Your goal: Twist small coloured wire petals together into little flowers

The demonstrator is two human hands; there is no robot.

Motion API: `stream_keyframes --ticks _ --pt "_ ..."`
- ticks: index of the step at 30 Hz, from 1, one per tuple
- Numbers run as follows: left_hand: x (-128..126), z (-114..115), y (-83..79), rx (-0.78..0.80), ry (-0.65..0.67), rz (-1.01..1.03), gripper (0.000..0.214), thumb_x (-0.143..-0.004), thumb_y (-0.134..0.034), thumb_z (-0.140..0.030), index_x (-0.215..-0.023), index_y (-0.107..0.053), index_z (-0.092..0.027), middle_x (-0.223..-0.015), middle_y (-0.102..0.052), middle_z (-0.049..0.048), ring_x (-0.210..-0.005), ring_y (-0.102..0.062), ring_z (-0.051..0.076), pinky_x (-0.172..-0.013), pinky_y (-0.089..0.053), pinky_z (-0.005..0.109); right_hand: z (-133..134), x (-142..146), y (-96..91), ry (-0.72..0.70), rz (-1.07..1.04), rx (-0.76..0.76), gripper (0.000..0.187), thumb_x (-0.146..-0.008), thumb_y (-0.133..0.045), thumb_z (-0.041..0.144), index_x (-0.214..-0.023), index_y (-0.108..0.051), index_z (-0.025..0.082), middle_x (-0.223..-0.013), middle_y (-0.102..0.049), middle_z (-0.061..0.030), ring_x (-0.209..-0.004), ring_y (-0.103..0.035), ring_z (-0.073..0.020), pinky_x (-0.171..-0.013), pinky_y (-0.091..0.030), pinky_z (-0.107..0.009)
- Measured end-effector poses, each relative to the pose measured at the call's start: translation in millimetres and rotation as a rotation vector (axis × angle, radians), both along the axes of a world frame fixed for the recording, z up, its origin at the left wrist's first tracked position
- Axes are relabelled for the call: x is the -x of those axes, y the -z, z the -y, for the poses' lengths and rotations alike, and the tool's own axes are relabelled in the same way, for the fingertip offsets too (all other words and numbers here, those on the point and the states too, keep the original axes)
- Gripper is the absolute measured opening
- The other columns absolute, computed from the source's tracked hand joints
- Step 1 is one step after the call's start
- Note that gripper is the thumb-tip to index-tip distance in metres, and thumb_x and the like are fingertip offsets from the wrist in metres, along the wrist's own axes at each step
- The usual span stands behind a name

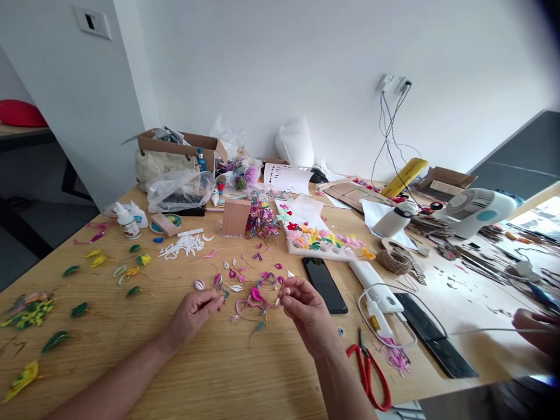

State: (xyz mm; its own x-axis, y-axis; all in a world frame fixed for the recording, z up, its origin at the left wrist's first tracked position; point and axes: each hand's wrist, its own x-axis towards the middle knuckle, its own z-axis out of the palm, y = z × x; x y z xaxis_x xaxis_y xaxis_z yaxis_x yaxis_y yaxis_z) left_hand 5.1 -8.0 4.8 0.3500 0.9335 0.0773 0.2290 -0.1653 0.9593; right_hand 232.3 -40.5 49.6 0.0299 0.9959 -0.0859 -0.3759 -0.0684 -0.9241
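Note:
My left hand (196, 314) is closed in a pinch low over the wooden table, its fingertips beside a small tangle of thread; what they hold is too small to make out. Across from it, my right hand (307, 312) pinches a small white petal-shaped piece (277, 302) between thumb and finger. Between and behind the hands lie several small thread-wrapped petals, among them a magenta petal (256, 294) and a white petal (236, 288). Loose pink yarn (251, 304) and a teal thread-wrapped piece (259, 325) rest just in front of them.
Right of my hands are a black phone (324, 286), red-handled scissors (370, 373), and a white power strip (376, 286) with a cable. Green and yellow leaves (56, 340) lie left. A foam block (301, 248) holds flowers. Another person's hand (536, 329) is at far right.

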Motion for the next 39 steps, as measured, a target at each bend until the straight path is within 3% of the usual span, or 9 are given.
stream_keyframes --ticks 4,9,12,16,20,24,28,33,39 --pt "-12.8 13.1 -12.0 0.17 0.03 0.143 0.027 -0.072 -0.053 -0.041 -0.068 -0.058 -0.014 -0.056 -0.044 -0.003 -0.054 -0.039 0.011 -0.05 -0.031 0.021 1.5 24.4 -0.4 0.001 -0.074 -0.02 0.023 -0.058 -0.073 0.018 -0.078 -0.062 0.02 -0.066 -0.058 0.0027 -0.056 -0.049 -0.0083 -0.048 -0.033 -0.018" --pt "-31.3 35.3 -42.4 0.474 0.199 0.514 0.027 -0.076 -0.055 -0.036 -0.096 -0.058 -0.017 -0.086 -0.058 0.0056 -0.08 -0.054 0.017 -0.061 -0.039 0.023 1.5 49.3 1.2 0.002 -0.092 -0.087 0.011 -0.061 -0.071 0.018 -0.07 -0.064 0.02 -0.067 -0.06 0.0016 -0.062 -0.052 -0.0111 -0.057 -0.039 -0.022" --pt "-35.9 39.6 -48.8 0.593 0.214 0.681 0.021 -0.077 -0.056 -0.031 -0.09 -0.06 -0.016 -0.078 -0.057 0.0039 -0.069 -0.053 0.012 -0.058 -0.037 0.021 1.3 58.3 1.1 -0.044 -0.109 -0.09 0.009 -0.061 -0.071 0.02 -0.068 -0.065 0.021 -0.072 -0.06 0.0003 -0.063 -0.051 -0.0126 -0.054 -0.04 -0.023" --pt "-34.3 36.0 -43.9 0.6 0.164 0.741 0.012 -0.073 -0.062 -0.026 -0.077 -0.062 -0.014 -0.06 -0.051 -0.0012 -0.054 -0.045 0.006 -0.053 -0.033 0.018 0.2 62.1 -0.3 -0.16 -0.166 -0.103 0.009 -0.06 -0.072 0.02 -0.066 -0.065 0.02 -0.075 -0.06 -0.0003 -0.073 -0.051 -0.014 -0.066 -0.041 -0.026" --pt "-25.6 28.9 -42.8 0.392 0.077 0.568 0.016 -0.072 -0.062 -0.028 -0.063 -0.063 -0.013 -0.055 -0.051 -0.0014 -0.053 -0.044 0.008 -0.053 -0.035 0.02 -0.2 61.8 -2.1 -0.221 -0.173 -0.069 0.016 -0.059 -0.073 0.021 -0.072 -0.065 0.02 -0.079 -0.059 -0.0007 -0.07 -0.05 -0.0132 -0.062 -0.04 -0.025" --pt "-13.0 22.5 -40.8 -0.06 -0.021 0.251 0.013 -0.073 -0.06 -0.026 -0.069 -0.067 -0.017 -0.057 -0.056 -0.0005 -0.055 -0.048 0.011 -0.054 -0.038 0.021 2.8 62.4 -4.1 -0.237 -0.102 0.004 0.027 -0.062 -0.072 0.026 -0.086 -0.062 0.021 -0.074 -0.057 -0.0001 -0.064 -0.049 -0.0107 -0.051 -0.033 -0.02" --pt "-4.7 20.3 -33.8 -0.43 -0.007 0.051 0.015 -0.079 -0.053 -0.019 -0.077 -0.067 -0.018 -0.067 -0.061 0.0031 -0.062 -0.055 0.013 -0.059 -0.042 0.022 6.2 66.1 -8.3 -0.241 -0.002 0.059 0.023 -0.069 -0.065 0.035 -0.082 -0.059 0.017 -0.063 -0.055 0.0011 -0.054 -0.047 -0.0079 -0.044 -0.028 -0.017" --pt "-0.5 20.8 -32.2 -0.572 -0.033 -0.137 0.019 -0.082 -0.048 -0.019 -0.083 -0.066 -0.019 -0.071 -0.058 0.0042 -0.065 -0.054 0.013 -0.059 -0.043 0.021 7.2 68.2 -15.6 -0.212 0.183 0.077 0.022 -0.065 -0.067 0.033 -0.076 -0.057 0.016 -0.057 -0.054 0.0033 -0.048 -0.047 -0.0073 -0.04 -0.027 -0.017" --pt "2.9 19.9 -32.8 -0.579 -0.028 -0.317 0.024 -0.082 -0.044 -0.019 -0.08 -0.067 -0.022 -0.069 -0.053 0.0028 -0.064 -0.048 0.013 -0.06 -0.04 0.022 5.1 66.0 -15.3 -0.237 0.222 0.072 0.021 -0.063 -0.068 0.027 -0.075 -0.055 0.017 -0.055 -0.054 0.0044 -0.05 -0.051 -0.009 -0.041 -0.031 -0.017"
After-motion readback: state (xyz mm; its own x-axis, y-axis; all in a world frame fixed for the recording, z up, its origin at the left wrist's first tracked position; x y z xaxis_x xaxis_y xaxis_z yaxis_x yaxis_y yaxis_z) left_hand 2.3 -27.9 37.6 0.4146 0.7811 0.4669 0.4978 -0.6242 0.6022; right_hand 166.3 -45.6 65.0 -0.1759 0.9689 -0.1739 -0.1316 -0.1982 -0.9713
